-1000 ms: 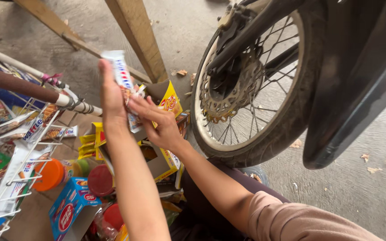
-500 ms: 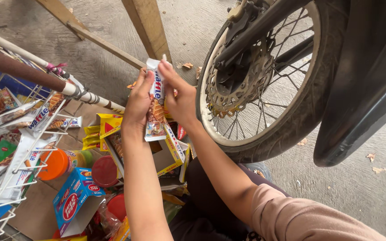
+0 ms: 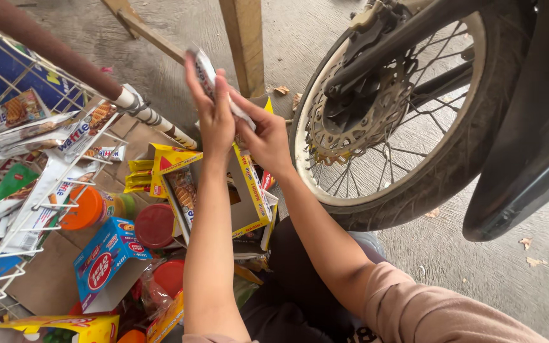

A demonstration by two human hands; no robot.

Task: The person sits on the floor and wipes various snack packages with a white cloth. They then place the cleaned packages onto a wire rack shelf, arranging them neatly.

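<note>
Since half a second ago our view has swung right, the motorcycle wheel (image 3: 389, 121) now filling the upper middle and the wire display rack (image 3: 33, 184) pushed to the left edge; our hands have risen and the snack packet (image 3: 214, 82) has turned edge-on to us, where before its printed face showed flat. Both forearms reach up and away from us, nearly parallel. Our left hand (image 3: 214, 117) stands palm inward with fingers straight and pressed along the packet's side. Our right hand (image 3: 265, 136) closes around the packet's lower end from the right, thumb and fingers pinching it, so both hands hold the one packet between them. The packet is a long, slim wrapper (white and silvery, tilted up to the left), held in the air in front of the wooden post (image 3: 244, 38) and above an open yellow carton (image 3: 223, 190) on the concrete floor (image 3: 478, 267). Beside the carton lie a blue box (image 3: 106, 260) and a red-lidded jar (image 3: 154, 225).
</note>
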